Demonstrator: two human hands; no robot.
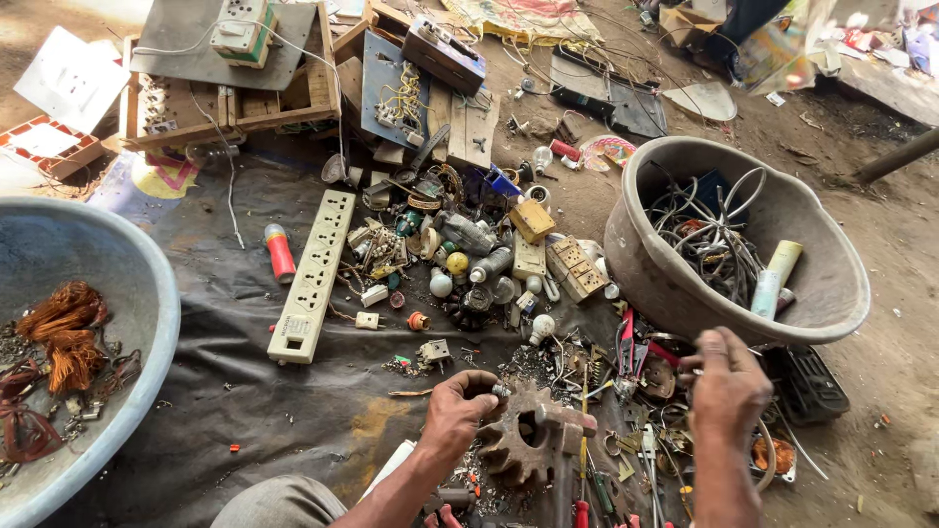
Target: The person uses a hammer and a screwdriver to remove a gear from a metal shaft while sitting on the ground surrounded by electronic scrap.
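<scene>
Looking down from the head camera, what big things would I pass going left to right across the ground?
Blue basin holding copper wire → red lighter → white power strip → left hand → rusty gear → right hand → grey tub.

Bare forearms, grey trouser knee [279, 501]

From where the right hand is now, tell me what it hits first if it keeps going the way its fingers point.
The right hand points up and away, toward the grey tub of tangled wires. Its near wall looks like the first thing met, though depth is hard to judge.
</scene>
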